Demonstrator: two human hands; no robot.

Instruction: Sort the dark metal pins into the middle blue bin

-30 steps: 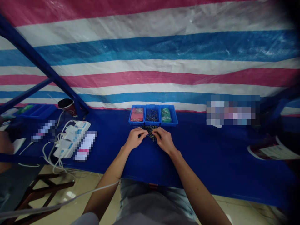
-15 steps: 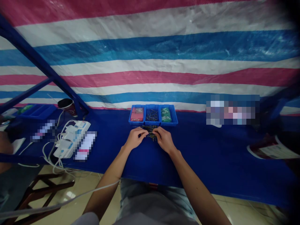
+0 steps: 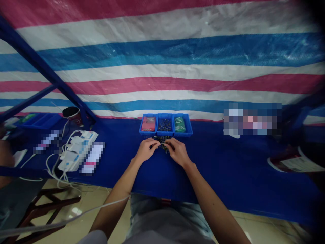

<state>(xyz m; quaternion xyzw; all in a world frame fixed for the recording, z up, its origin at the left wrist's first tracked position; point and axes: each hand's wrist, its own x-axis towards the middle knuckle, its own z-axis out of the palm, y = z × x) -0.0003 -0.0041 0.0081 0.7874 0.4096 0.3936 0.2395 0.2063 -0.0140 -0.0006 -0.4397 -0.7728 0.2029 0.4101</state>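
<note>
A pile of thin dark screws (image 3: 162,138), some with a yellowish tint, lies on the blue table just in front of three small joined blue bins. My left hand (image 3: 147,148) is closed in a pinch at the pile's left side. From the right, my right hand (image 3: 177,149) pinches over the same pile, its fingertips close to the left ones. Whatever the fingertips hold is too small to make out. The left bin (image 3: 141,125) has a pink lining with small pieces, the middle bin (image 3: 165,134) dark screws, and the right bin (image 3: 189,125) pale plugs on green.
To the left are a white power strip (image 3: 78,150) with tangled cables, a dark cup (image 3: 72,115) and another blue tray (image 3: 43,121). A dark red cup (image 3: 291,161) lies at the right. Behind the table hangs a striped tarp (image 3: 162,54). A co-worker's arm shows at far left.
My right fingertips have moved slightly left, closer to my left fingertips. My left hand, the bins and the pile look nearly the same.
</note>
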